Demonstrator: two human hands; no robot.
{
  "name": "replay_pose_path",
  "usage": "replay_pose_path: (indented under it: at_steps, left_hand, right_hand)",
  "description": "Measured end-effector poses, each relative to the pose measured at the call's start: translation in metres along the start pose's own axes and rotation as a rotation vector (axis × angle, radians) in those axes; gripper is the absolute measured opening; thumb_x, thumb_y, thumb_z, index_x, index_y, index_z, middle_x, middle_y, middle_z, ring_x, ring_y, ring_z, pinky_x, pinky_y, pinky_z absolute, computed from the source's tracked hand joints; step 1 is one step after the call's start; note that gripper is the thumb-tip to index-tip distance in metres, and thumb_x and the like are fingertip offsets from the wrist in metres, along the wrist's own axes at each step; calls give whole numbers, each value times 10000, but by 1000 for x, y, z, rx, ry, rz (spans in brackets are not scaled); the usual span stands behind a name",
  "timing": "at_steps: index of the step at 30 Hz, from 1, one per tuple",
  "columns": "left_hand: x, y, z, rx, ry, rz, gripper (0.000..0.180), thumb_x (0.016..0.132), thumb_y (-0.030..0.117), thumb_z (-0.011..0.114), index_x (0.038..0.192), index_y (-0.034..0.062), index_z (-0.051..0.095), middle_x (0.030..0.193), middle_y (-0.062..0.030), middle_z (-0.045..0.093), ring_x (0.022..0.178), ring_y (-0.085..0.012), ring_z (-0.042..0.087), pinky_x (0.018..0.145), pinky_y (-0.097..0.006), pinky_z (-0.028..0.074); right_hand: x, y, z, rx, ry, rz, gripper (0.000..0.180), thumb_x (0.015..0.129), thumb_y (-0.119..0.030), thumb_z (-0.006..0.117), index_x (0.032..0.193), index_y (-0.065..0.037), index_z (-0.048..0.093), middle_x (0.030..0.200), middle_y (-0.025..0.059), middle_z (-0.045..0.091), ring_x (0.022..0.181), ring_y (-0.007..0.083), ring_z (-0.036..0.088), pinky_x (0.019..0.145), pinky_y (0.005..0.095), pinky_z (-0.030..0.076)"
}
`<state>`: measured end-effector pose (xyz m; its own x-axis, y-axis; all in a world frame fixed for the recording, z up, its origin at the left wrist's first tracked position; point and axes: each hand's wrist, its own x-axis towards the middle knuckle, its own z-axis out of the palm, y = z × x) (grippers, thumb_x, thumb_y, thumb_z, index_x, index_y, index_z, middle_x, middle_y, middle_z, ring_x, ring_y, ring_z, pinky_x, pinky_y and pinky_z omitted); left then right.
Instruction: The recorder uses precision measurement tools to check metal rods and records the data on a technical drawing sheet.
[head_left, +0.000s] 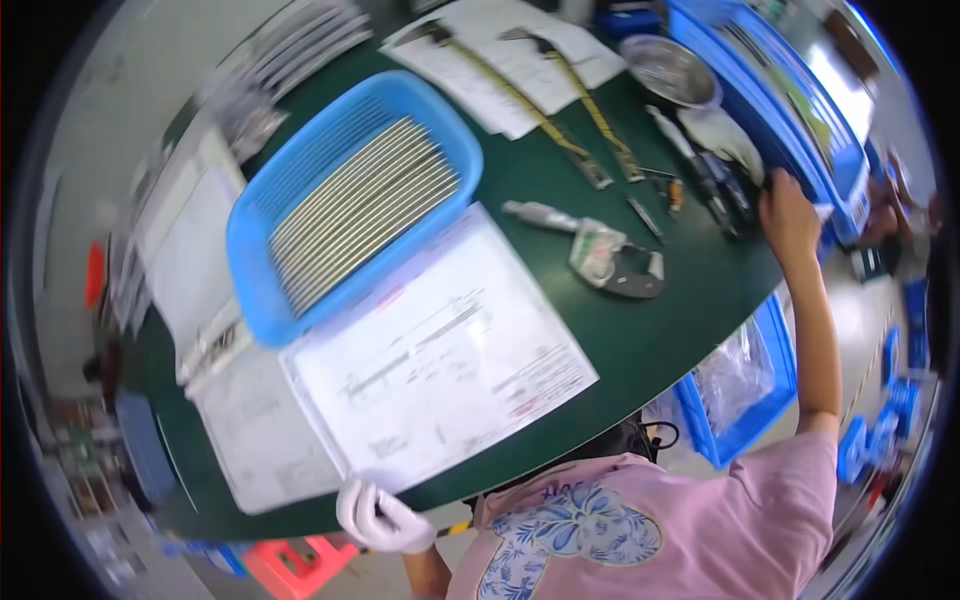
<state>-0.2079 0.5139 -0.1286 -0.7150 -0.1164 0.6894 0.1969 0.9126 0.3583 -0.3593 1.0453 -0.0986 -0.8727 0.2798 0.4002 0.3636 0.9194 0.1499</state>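
My left hand [383, 516], in a white glove, is curled at the near edge of the green table [640, 330]. It touches the lower corner of a large printed sheet in a clear sleeve [440, 360]; whether it grips the sheet is unclear. My bare right hand [790, 215] reaches far right and closes over the rim of a long blue crate [800, 150]. A blue basket [350, 200] full of thin metal strips rests partly on the sheet.
A micrometer [600, 255] with a small plastic bag lies mid-table. Two long measuring tools on white papers [540, 70], a metal bowl [668, 70] and pens [700, 180] sit at the back. A blue bin with plastic bags [745, 385] stands below the table edge, and a red stool [295, 565] is on the floor.
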Motion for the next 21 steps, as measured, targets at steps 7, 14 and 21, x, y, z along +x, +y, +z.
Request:
replay_pose_path:
  at_steps: [7, 14, 21]
  left_hand:
    - [-4, -8, 4, -96, 59, 26, 162, 781, -38, 520, 926, -32, 593, 1035, -158, 547, 893, -280, 556, 743, -340, 481]
    - [22, 8, -11, -191, -178, 131, 188, 693, -2, 583, 877, 16, 618, 955, -122, 583, 794, -281, 590, 686, -334, 495]
    - [72, 37, 17, -388, -718, 447, 313, 657, 136, 694, 950, 42, 642, 999, -109, 583, 963, -305, 583, 746, -397, 502]
  right_hand:
    - [13, -3, 16, -172, -237, 133, 272, 874, -304, 525, 927, -39, 499, 841, 210, 655, 805, 406, 643, 673, 510, 510]
    - [-8, 11, 18, -191, -81, -11, 249, 884, -248, 509, 1042, -55, 496, 1053, 160, 571, 909, 370, 602, 672, 488, 504]
    - [-20, 20, 17, -303, -121, 94, 303, 927, -322, 468, 995, -38, 549, 1048, 185, 587, 926, 379, 598, 719, 492, 487]
